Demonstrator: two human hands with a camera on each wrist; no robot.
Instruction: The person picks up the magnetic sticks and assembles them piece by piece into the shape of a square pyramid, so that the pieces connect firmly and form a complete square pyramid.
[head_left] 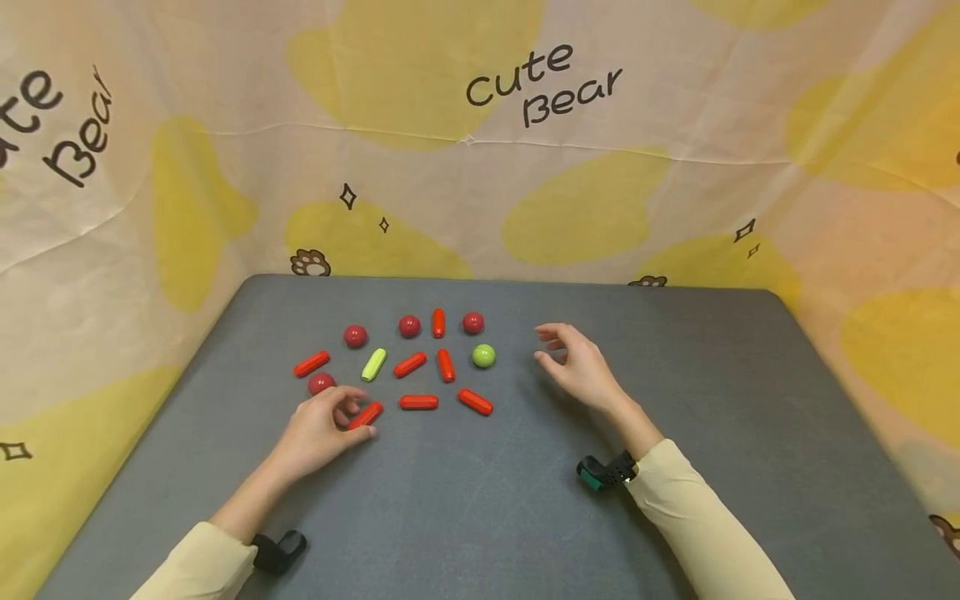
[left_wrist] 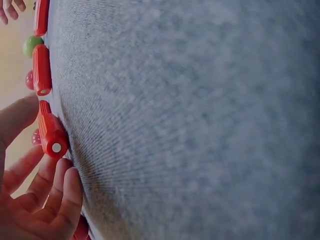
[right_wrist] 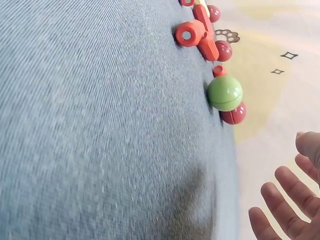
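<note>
My left hand (head_left: 318,429) is around a red ribbed rod (head_left: 367,415) at the near left of the group. In the left wrist view, that rod (left_wrist: 52,132) lies on the table between the thumb and the fingers, a pale disc in its end. The thumb looks apart from it; whether the fingertips touch it I cannot tell. A red ball (head_left: 321,383) sits just beyond this hand, partly hidden. My right hand (head_left: 581,367) hovers over the table with loosely bent fingers, holding nothing. Nearest to it is a green ball (head_left: 483,356), also seen in the right wrist view.
Several more red rods (head_left: 418,402) and red balls (head_left: 408,326) lie spread over the left and middle of the grey table (head_left: 480,517). Among them is one yellow-green rod (head_left: 373,365). A printed cloth (head_left: 420,183) stands behind and along both sides.
</note>
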